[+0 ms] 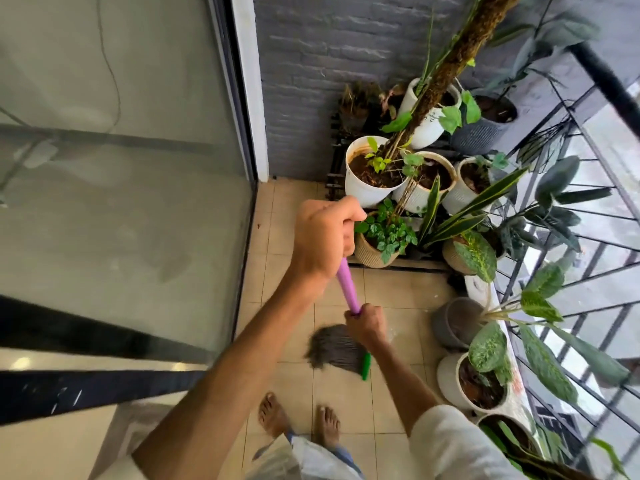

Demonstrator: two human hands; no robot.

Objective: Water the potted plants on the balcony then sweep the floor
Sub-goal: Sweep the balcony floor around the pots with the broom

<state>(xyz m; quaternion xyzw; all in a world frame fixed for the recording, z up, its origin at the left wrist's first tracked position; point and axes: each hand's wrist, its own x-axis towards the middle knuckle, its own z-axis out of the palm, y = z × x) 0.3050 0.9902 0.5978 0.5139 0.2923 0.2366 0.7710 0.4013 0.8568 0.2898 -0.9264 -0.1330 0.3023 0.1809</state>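
Note:
I hold a broom with a purple handle (pixel 347 287) over the beige tiled floor (pixel 398 289). My left hand (pixel 323 237) grips the top of the handle. Lower down, my right hand (pixel 369 323) grips it just above the head. The grey bristles (pixel 330 351), blurred, touch the tiles to the left of a green base (pixel 366 367). Potted plants stand at the far end: a white pot (pixel 367 188) with wet soil, two more white pots beside it, and a woven pot (pixel 372 251) with small green leaves.
A glass sliding door (pixel 121 185) closes off the left side. A grey brick wall (pixel 311 81) stands behind the pots. A black metal railing (pixel 571 237) runs along the right, with more pots (pixel 450 322) lined below it. My bare feet (pixel 301 422) stand on the tiles.

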